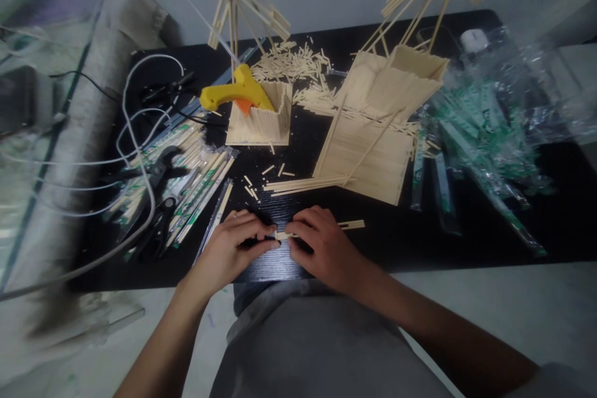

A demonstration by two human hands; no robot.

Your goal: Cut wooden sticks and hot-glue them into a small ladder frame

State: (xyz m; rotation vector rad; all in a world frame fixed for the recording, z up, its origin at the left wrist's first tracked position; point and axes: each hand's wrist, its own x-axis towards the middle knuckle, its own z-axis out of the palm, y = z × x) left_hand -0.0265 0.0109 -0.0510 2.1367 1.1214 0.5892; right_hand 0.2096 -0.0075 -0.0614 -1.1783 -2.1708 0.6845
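Left of the fingers: a pair of black scissors (161,224) lies on the black counter (466,242), partly over a spread of wrapped chopsticks (205,180). A white cable (140,155) loops across both. None of these touches either hand.

Left hand (233,250): rests at the counter's near edge. Thumb and forefinger are closed on the left end of a single bare chopstick (353,224). The grip is a pinch, not a fist.

Chopstick: lies flat on the counter, with its long axis running left to right, nearly parallel to the near edge and tilted slightly away at its right end. A short pale stretch shows in the gap between the two hands. The right end sticks out clear past the right hand.

Right hand (321,249): lies over the middle of the chopstick with its fingers curled down and clamped on it. The two hands nearly touch. The contact under the palm cannot be seen.

Beyond the fingers: a loose bundle of bare sticks (303,185) lies near and parallel to the chopstick. Farther off are a yellow glue gun (236,94) propped on a small stick box (261,121) and a large stick panel (368,155).

Right of the fingers: empty green-printed wrappers (485,137) lie well apart from the hands.
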